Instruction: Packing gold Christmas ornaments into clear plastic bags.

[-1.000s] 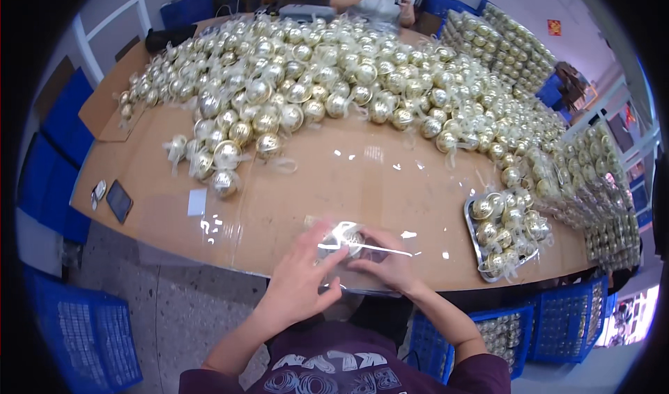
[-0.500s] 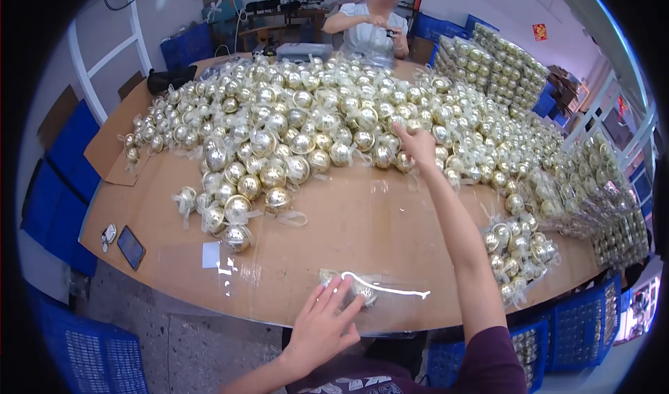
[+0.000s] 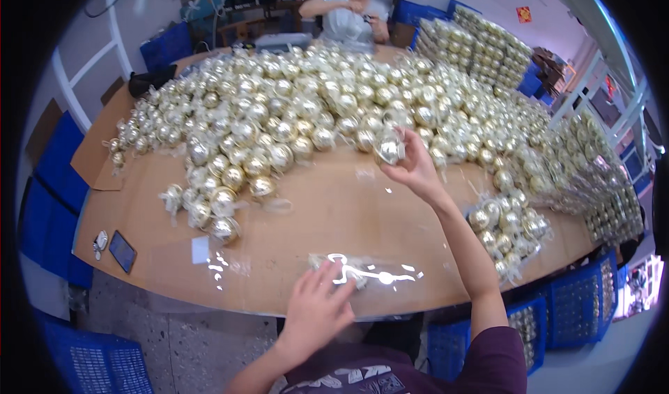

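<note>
My right hand [image 3: 417, 169] reaches out over the brown table [image 3: 327, 206] and is closed around a shiny gold ball ornament [image 3: 390, 150] at the near edge of the big heap of gold balls [image 3: 313, 108]. My left hand [image 3: 317, 310] lies flat, fingers spread, on a clear plastic tray [image 3: 366, 272] at the table's near edge. The tray glares with reflected light, so what it holds is hard to tell.
A small cluster of gold balls [image 3: 509, 230] lies near the right edge. Filled clear packs [image 3: 481, 45] are stacked at the far right. A phone [image 3: 122, 250] lies at the left corner. Blue crates [image 3: 578, 310] stand around the table. Another person [image 3: 352, 14] works at the far side.
My right hand has left the plastic tray, stretched out to the heap, taken a gold ball and drawn back a little with it. My left hand stays on the tray.
</note>
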### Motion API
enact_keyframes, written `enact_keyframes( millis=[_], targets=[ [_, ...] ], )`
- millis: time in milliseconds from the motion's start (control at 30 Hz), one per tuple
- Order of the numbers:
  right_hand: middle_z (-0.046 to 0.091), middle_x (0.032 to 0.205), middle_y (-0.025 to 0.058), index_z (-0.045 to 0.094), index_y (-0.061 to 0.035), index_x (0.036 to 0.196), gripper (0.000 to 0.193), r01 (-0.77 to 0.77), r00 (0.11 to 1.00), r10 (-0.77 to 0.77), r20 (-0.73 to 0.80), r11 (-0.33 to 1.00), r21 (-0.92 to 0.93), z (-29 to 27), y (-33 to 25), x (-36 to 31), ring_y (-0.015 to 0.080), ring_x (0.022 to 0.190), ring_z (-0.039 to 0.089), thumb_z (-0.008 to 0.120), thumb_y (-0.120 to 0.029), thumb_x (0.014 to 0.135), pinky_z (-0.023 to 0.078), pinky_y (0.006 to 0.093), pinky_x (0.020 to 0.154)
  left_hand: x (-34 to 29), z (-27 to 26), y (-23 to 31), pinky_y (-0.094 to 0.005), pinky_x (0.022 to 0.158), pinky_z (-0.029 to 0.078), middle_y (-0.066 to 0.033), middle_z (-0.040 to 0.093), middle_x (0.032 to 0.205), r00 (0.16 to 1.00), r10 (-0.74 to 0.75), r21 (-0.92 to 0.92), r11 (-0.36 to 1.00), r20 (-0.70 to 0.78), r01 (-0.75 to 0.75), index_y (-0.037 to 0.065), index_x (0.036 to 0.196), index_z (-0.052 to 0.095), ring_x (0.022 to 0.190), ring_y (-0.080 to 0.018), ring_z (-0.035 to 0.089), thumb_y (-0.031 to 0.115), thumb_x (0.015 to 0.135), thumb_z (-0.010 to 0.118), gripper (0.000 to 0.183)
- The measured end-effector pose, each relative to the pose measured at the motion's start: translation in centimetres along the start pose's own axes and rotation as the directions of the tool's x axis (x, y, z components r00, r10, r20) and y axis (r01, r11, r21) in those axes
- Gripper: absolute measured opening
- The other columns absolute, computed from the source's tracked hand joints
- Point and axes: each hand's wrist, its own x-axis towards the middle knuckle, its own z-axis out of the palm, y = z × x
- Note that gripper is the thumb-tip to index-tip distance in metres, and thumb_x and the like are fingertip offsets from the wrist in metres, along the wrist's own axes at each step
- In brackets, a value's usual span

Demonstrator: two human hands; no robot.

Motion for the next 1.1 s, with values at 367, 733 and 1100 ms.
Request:
enact_keyframes(
  millis=[367,733,1100],
  targets=[
    [0.055,0.120,0.0162,0.055,-0.0044,0.123,0.065,-0.064,0.995,0.105,-0.001,0.607,-0.792,-4.2,-4.7,-18.8,0.0299,0.100,0.056,0.081,-0.012,0.064,0.046,0.0352,0.087,3.8,1.7,-0.5,-0.0490,0.111,0.025,-0.0161,0.053,0.126,0.995,-0.089,-0.126,0.988,-0.044,0.083,0.004,0.096,0.059,0.123,-0.0355,0.045,0.024,0.086,0.064,0.023],
    [0.054,0.120,0.0081,0.051,0.0022,0.127,0.064,-0.296,0.950,0.291,0.117,0.954,0.035,-1.2,-4.0,-24.6,0.0148,0.105,0.056,0.078,0.006,0.069,0.049,0.0281,0.087,3.2,1.6,0.1,-0.0482,0.109,0.027,-0.0136,0.054,0.122,0.998,-0.058,-0.083,0.995,0.005,0.058,0.010,0.118,0.057,0.119,-0.0313,0.048,0.020,0.088,0.060,0.032],
    [0.064,0.105,0.0088,0.052,0.0006,0.126,0.052,-0.501,0.764,0.402,0.504,0.862,0.072,4.5,-4.7,-19.9,0.0153,0.089,0.065,0.073,0.002,0.078,0.052,0.0279,0.081,2.7,1.4,-0.5,-0.0490,0.109,0.026,-0.0134,0.052,0.120,0.999,-0.037,-0.115,0.993,-0.002,0.037,0.010,0.120,0.055,0.120,-0.0305,0.046,0.022,0.087,0.061,0.035]
  ],
)
